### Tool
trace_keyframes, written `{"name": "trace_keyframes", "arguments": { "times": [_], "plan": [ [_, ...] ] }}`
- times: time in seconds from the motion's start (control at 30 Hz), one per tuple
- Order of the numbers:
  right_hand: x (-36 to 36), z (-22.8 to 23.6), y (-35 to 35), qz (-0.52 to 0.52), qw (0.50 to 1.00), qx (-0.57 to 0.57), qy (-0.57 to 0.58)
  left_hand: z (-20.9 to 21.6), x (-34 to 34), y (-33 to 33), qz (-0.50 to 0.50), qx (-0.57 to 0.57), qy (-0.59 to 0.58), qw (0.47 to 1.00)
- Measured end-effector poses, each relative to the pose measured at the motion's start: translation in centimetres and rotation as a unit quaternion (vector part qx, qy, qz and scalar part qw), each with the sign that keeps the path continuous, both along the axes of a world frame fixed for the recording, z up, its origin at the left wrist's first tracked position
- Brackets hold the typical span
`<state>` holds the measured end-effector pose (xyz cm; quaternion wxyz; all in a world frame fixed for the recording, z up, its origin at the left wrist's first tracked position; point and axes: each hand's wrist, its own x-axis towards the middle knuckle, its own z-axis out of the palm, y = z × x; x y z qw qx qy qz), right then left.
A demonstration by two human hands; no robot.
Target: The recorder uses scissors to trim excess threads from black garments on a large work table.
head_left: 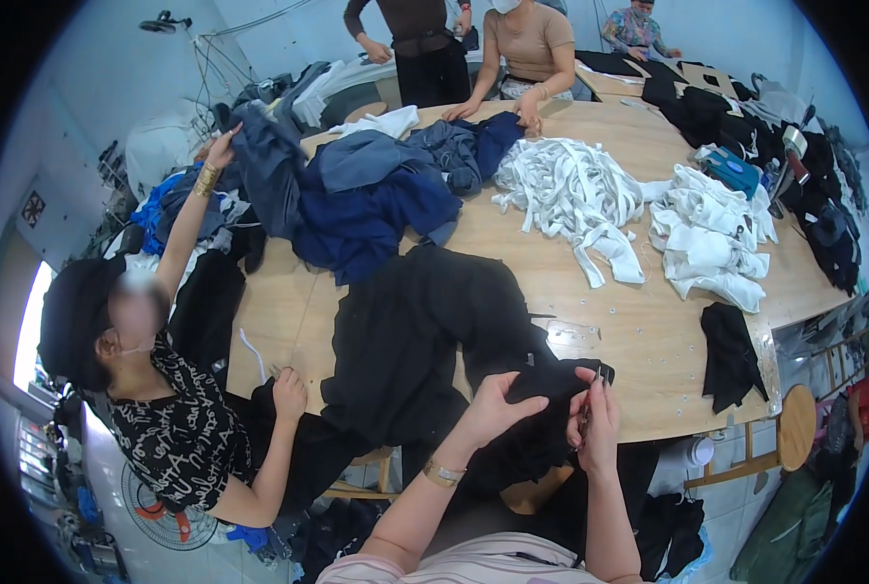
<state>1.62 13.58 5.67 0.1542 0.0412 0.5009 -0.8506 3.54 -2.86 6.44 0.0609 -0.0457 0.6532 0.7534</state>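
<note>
And here at the near edge of the tabletop (pixel 658 375), the black cloth (pixel 405 321) takes the stage, spread from the middle of the wood right down to that edge, with part of it hanging over. In comes the left hand (pixel 488 409), resting on the cloth's near part, thumb standing apart from the forefinger; the other fingers are hidden, so I cannot tell whether they pinch the fabric. Just beside it, the right hand (pixel 598 419) has its fingers curled closed around a small metal tool (pixel 600 373), tip pointing up by the cloth's edge; too small to say what kind!

Over to the near right corner, a smaller black piece (pixel 731 355) lies flat. Toward the right edge, white strips (pixel 566 190) heap up next to a pile of white cloth (pixel 707 234). Blue and gray clothes (pixel 376 209) crowd the far left, reaching the black cloth. At the left edge, a co-worker in a black cap (pixel 79 311) lifts a gray garment (pixel 269 165) high with one hand, and across at the far edge, a person in a tan top (pixel 530 49) has both hands down by the clothes.
</note>
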Motion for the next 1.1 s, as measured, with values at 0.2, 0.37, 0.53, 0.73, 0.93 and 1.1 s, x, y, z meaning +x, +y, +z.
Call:
{"name": "trace_keyframes", "arguments": {
  "times": [0.2, 0.37, 0.53, 0.73, 0.93, 1.1],
  "plan": [
    [0.4, 0.8, 0.1, -0.013, 0.998, 0.033, 0.043, 0.9, 0.0, 0.1, 0.005, 0.015, 0.0, 1.0],
    [0.8, 1.1, 0.2, -0.034, 0.999, 0.03, 0.024, 2.1, 0.4, 0.4, 0.019, -0.013, -0.013, 1.0],
    [1.2, 0.8, 1.3, -0.052, 0.998, 0.046, 0.012, 1.6, 0.1, 1.1, 0.006, -0.05, 0.005, 0.999],
    [0.2, -3.0, -0.8, -0.071, 0.974, 0.158, 0.148, 1.5, 1.3, 0.3, 0.092, -0.06, 0.018, 0.994],
    [-0.2, -2.4, 0.4, -0.094, 0.976, 0.086, 0.175, 1.9, 0.0, 1.0, 0.073, -0.207, -0.022, 0.975],
    [-0.5, -2.2, 0.8, -0.133, 0.97, 0.1, 0.178, 1.3, -0.9, 0.4, 0.018, -0.168, -0.023, 0.985]
  ]
}}
